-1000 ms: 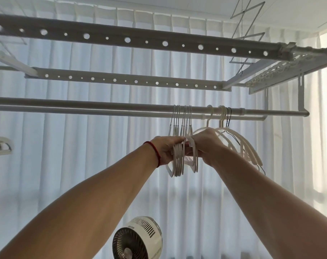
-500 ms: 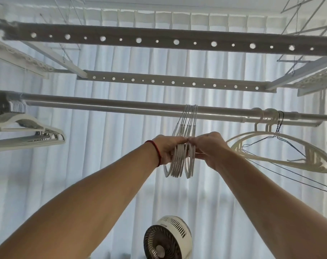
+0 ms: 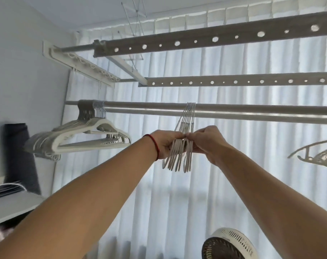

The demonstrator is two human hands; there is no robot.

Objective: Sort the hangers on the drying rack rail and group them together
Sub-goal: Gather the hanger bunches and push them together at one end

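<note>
A bunch of several white hangers (image 3: pixel 179 157) hangs by its hooks from the round drying rack rail (image 3: pixel 252 110), seen edge-on. My left hand (image 3: pixel 166 144), with a red cord at the wrist, grips the bunch from the left. My right hand (image 3: pixel 207 141) grips it from the right, fingertips meeting the left hand's. A group of several grey-white hangers (image 3: pixel 80 135) hangs at the rail's left end near the wall. Part of another group of white hangers (image 3: pixel 319 156) shows at the right edge.
Two perforated rack bars (image 3: pixel 215 40) (image 3: pixel 233 82) run above the rail. White curtains (image 3: pixel 252 184) fill the background. A round fan (image 3: pixel 228 245) stands below at the right. A white surface (image 3: pixel 11 204) and a dark object (image 3: pixel 18 156) sit by the left wall.
The view has swung left, bringing the left hanger group and wall into sight. Both hands have slid the gripped bunch leftward along the rail, away from the right-hand hangers.
</note>
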